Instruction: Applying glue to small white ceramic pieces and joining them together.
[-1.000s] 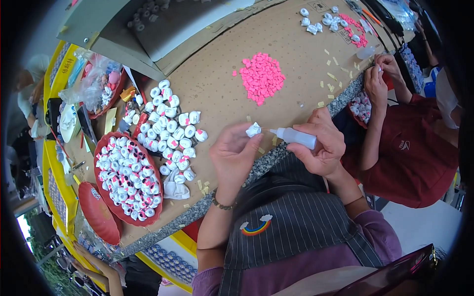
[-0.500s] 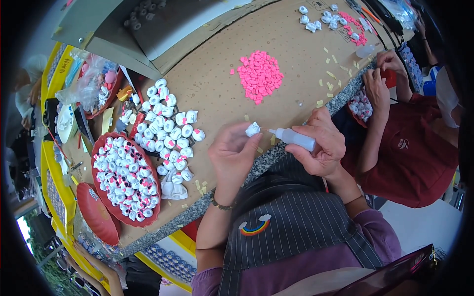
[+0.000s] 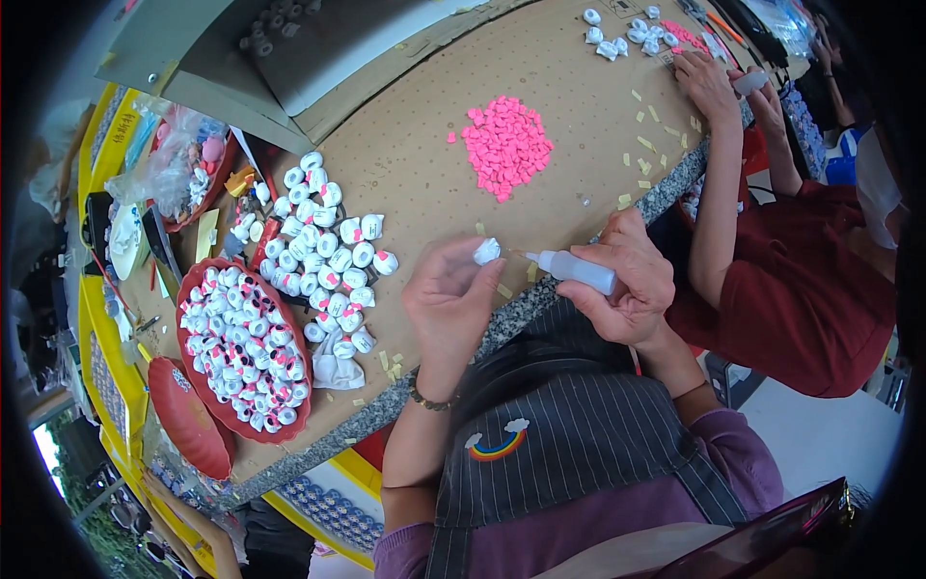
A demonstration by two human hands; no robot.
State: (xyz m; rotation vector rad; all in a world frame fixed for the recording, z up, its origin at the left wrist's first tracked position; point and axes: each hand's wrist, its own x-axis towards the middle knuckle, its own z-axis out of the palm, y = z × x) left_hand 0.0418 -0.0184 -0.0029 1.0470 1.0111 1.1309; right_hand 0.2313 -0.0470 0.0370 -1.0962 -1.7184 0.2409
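Observation:
Between thumb and fingers, my left hand (image 3: 449, 294) pinches a small white figurine head (image 3: 486, 252) above the table's near edge. My right hand (image 3: 632, 280) is wrapped round a translucent squeeze bottle (image 3: 582, 271), its thin nozzle pointing left at the white piece with a small gap between. Beyond my hands lies a heap of small pink pieces (image 3: 508, 147). Left of my left hand, several white heads (image 3: 328, 246), some bearing pink bits, stand grouped on the table. A red scalloped tray (image 3: 301, 391) beside them is full of similar white, pink and black pieces.
A second red dish (image 3: 183, 415) overlaps the tray. A grey metal box (image 3: 222, 92) stands at the back left. Yellow scraps (image 3: 645, 145) lie along the granite edge (image 3: 521, 314). At right, a co-worker's arms (image 3: 719, 183) reach over the table near more white heads (image 3: 606, 49).
My left hand has shifted slightly left and turned the white head a little. My right hand with the bottle has hardly moved. The co-worker's hands have reached farther over the table.

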